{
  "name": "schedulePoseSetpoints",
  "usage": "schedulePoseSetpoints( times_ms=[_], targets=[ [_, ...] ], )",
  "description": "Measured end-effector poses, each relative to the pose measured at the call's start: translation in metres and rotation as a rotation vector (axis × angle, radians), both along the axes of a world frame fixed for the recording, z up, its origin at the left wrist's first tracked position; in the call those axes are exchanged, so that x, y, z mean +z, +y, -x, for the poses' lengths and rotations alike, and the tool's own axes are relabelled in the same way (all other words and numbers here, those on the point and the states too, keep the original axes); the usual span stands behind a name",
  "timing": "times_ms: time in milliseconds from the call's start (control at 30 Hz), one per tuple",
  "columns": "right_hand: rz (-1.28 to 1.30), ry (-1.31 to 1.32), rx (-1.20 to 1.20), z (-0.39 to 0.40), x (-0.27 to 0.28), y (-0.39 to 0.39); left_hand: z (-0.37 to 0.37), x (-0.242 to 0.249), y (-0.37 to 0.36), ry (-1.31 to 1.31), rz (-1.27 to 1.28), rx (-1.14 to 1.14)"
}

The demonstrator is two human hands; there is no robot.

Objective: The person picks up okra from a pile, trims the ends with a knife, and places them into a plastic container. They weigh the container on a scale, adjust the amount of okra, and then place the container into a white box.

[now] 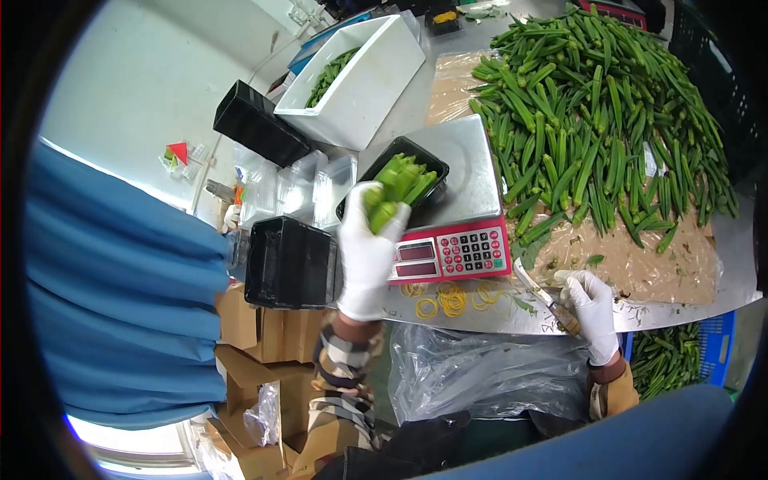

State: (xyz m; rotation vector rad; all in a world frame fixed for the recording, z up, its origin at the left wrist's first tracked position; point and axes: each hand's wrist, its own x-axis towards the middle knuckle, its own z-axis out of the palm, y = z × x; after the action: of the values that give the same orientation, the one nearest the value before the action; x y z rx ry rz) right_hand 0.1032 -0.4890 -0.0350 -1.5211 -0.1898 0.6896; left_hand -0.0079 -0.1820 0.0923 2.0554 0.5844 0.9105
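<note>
My left hand [366, 254], in a white glove, grips a bunch of okra [397, 182] at the mouth of a black plastic tray [406, 147]. The tray sits on the steel pan of a red digital scale [470, 252]. My right hand [590, 308], also gloved in white, is closed around a knife [546, 299] at the table's front edge. The knife's handle looks wooden and its blade points away from me to the left. Beside the knife, several yellow rubber bands [452, 299] lie on the metal table.
A large heap of okra [596, 120] covers the right side on a brown sheet [640, 268]. At the left stand stacked black trays [292, 262], clear plastic boxes [300, 188] and a white foam box [364, 80] with okra inside. A blue crate [718, 352] of okra sits lower right.
</note>
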Motion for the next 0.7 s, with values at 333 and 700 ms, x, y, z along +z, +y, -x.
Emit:
schedulePoseSetpoints(
  times_ms=[333,700],
  targets=[
    [-0.011,-0.033,0.018,0.003,-0.006,-0.007,-0.002,-0.006,0.092,0.310,-0.545,0.139],
    [0.015,0.074,0.039,0.008,-0.016,-0.006,0.022,0.020,0.101,0.062,-0.177,0.088]
  ],
)
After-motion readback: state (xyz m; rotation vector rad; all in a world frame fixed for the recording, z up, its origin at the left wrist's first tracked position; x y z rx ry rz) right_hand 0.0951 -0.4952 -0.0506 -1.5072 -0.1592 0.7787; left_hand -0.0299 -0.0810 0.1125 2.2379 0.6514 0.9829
